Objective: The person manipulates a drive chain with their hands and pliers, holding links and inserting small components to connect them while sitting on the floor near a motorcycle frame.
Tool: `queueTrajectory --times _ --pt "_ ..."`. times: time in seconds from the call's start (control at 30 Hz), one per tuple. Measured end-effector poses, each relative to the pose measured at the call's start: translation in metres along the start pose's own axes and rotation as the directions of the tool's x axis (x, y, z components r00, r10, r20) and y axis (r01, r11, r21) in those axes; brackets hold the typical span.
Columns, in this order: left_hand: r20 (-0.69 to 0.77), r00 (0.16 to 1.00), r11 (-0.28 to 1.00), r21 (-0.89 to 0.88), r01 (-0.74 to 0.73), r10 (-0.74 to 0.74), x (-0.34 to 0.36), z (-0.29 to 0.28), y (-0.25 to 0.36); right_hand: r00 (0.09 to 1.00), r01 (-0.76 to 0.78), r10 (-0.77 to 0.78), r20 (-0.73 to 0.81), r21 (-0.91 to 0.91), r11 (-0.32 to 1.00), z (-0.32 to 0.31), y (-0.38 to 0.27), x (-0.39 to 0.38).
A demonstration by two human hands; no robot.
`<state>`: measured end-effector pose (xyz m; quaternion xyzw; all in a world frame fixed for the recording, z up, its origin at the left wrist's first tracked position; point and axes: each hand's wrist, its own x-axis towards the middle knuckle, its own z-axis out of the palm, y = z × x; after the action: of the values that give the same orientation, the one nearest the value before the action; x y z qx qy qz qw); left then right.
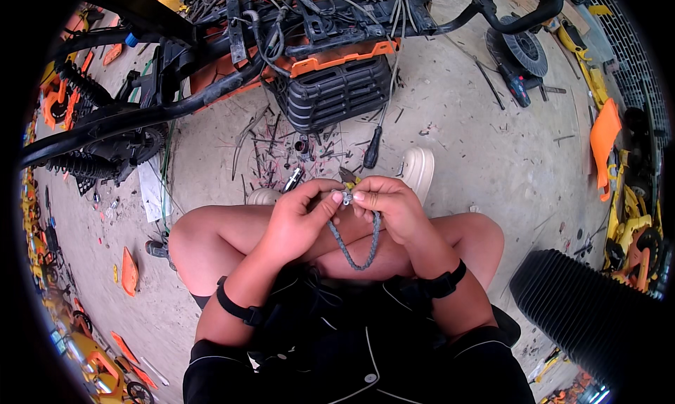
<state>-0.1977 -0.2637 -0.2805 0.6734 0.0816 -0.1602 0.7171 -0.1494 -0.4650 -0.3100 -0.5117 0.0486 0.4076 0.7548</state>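
Note:
My left hand (pixel 304 211) and my right hand (pixel 391 206) meet over my crossed legs, both closed with thumb and fingertips pinching. Between them is a small silver metal fitting (pixel 346 198), partly covered by my fingertips. A grey braided cable (pixel 359 267) hangs below it in a U-shaped loop, its ends running up to the fingers. Just beyond my hands, pliers (pixel 347 176) with yellow on the handles lie on the floor. A silver and black hand tool (pixel 292 180) rests to their left. Farther off is a black-handled screwdriver (pixel 373 149).
Ahead stands a black tubular vehicle frame (pixel 204 98) with bare wiring and a black slatted grille (pixel 339 95). Cable scraps (pixel 271 147) litter the floor. A cordless power tool (pixel 517 89) lies at far right; a large black ribbed object (pixel 576 291) is near right.

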Motion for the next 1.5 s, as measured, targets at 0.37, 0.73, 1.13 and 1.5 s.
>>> queueTrajectory --times 0.37,0.73,1.13,1.5 --pt "-0.001 1.0 1.0 0.014 -0.003 0.003 0.0012 -0.0009 -0.0048 1.0 -0.009 0.009 -0.003 -0.017 1.0 -0.002 -0.0004 0.0013" --pt "-0.049 0.999 0.993 0.12 -0.009 0.015 0.0011 0.0004 -0.0018 0.999 -0.029 0.029 -0.032 -0.004 1.0 -0.0028 -0.001 0.0028" --pt "-0.064 0.998 0.984 0.18 -0.014 0.026 0.0008 -0.0013 -0.0052 0.999 -0.025 0.025 -0.045 0.01 1.0 -0.0034 -0.0025 0.0036" --pt "-0.048 0.992 0.949 0.302 -0.093 0.113 0.0004 -0.0007 -0.0088 0.999 -0.018 0.018 -0.039 0.001 1.0 -0.003 -0.0023 0.0036"
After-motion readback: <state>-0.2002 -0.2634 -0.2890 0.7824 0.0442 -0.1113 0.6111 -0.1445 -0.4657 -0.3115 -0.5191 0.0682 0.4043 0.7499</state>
